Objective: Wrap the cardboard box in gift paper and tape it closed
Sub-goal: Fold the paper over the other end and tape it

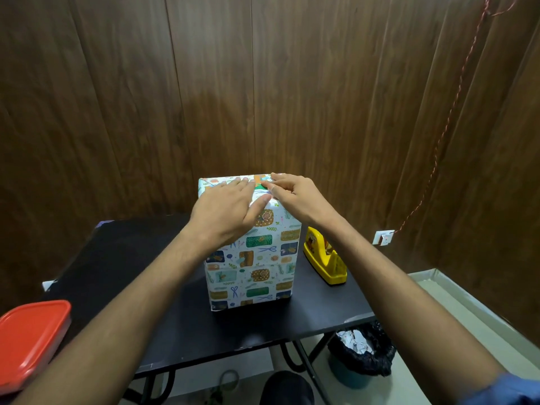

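The box (254,264) stands upright in the middle of the black table (140,258), covered in white gift paper with coloured presents and bows. My left hand (225,211) lies flat on the box's top with straight fingers, pressing the paper down. My right hand (295,197) is on the top's right part, its fingertips pressing on the paper fold near the far edge. Whether a piece of tape lies under the right fingers is not clear. The top face is mostly hidden by both hands.
A yellow tape dispenser (325,258) stands on the table just right of the box. A red-lidded container (29,340) sits at the near left. Under the table's right side is a bin with a black liner (362,355). Wooden wall panels rise close behind.
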